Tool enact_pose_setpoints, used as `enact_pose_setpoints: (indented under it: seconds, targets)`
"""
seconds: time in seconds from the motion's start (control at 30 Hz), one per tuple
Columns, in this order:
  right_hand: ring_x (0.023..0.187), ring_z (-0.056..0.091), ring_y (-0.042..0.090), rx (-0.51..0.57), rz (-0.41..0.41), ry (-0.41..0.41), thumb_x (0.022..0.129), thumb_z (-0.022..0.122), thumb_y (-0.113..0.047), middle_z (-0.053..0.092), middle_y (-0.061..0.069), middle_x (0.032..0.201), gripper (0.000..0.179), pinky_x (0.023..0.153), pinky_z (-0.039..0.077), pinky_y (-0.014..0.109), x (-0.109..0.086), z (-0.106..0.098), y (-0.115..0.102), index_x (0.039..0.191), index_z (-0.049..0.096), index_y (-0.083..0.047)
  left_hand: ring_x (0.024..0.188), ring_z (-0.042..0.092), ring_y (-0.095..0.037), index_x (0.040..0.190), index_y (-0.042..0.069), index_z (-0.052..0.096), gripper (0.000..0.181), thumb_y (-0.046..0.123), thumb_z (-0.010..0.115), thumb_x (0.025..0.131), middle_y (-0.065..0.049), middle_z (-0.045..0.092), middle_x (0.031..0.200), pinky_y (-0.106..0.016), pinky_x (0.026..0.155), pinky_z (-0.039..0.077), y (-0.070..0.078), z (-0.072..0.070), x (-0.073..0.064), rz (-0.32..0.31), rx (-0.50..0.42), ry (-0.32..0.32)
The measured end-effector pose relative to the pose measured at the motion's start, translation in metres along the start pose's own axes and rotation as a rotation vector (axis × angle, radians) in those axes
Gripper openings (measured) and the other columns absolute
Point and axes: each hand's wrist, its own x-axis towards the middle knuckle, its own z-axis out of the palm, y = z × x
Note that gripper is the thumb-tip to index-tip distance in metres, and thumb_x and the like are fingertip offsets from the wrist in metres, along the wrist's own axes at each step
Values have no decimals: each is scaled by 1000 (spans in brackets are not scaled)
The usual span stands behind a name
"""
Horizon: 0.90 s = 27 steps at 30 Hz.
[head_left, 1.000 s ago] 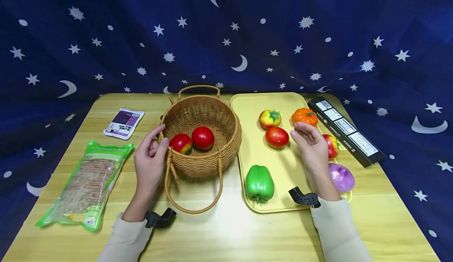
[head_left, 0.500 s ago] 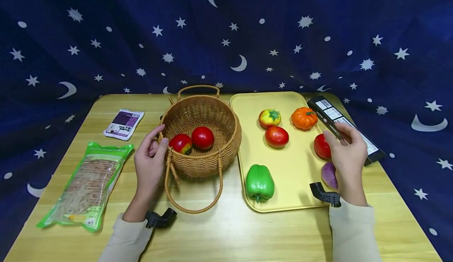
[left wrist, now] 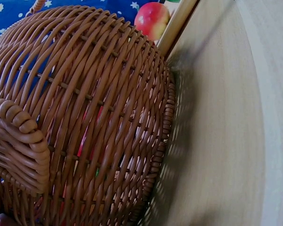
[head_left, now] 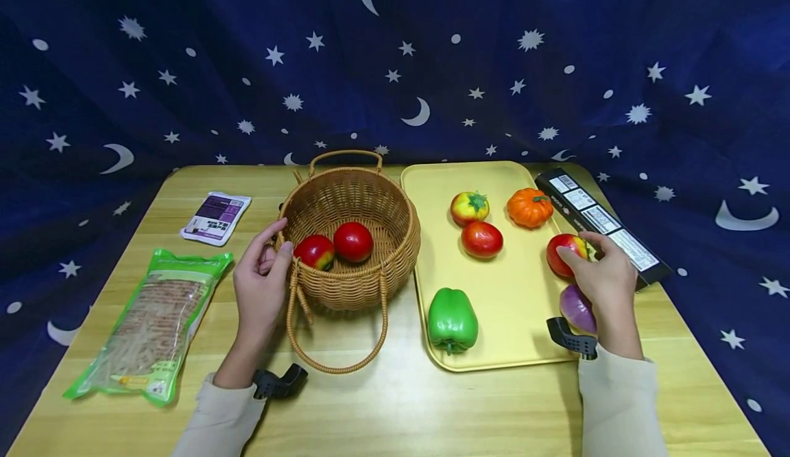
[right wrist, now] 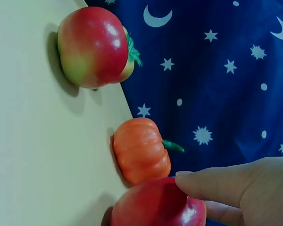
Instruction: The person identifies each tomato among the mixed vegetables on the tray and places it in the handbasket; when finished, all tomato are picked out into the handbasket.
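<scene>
My left hand (head_left: 262, 285) grips the left rim of a round wicker basket (head_left: 352, 292), thumb outside near the front handle. Two shiny red fruits (head_left: 354, 241) lie inside it. At the right edge of the yellow tray (head_left: 512, 320), my right hand (head_left: 607, 278) pinches a red-and-yellow apple (head_left: 560, 256) between thumb and fingers. The right wrist view shows the thumb pressed on the apple's (right wrist: 148, 207) top, with a finger behind it. Just below, a purple onion (head_left: 577, 307) is partly covered by that hand. Woven basket wall (left wrist: 104, 117) fills most of the left wrist view.
On the tray lie an orange pumpkin (head_left: 529, 208), a yellow-red tomato (head_left: 469, 208), a red oval fruit (head_left: 482, 239) and a green bell pepper (head_left: 452, 320). A long black box (head_left: 601, 227) slants beyond the apple. Left stand a purple-white packet (head_left: 216, 218) and a green-edged food bag (head_left: 151, 323).
My right hand has moved right from beside the pumpkin to the apple and now pinches it; the apple has turned slightly. My left hand stays on the basket rim.
</scene>
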Motion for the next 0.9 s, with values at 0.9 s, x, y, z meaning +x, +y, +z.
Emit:
enact_pose_setpoints:
  seconds: [0.9]
  targets:
    - [135,51,35,75,-70,10,95,70,-46,48,10,154,66,110,41,50,-3,4,-2,151,51,-19,56,28,-8,131,-1,67,34,-5,62,98,3,30,65,-21,53,22,5,1,-1,-1,5,-1]
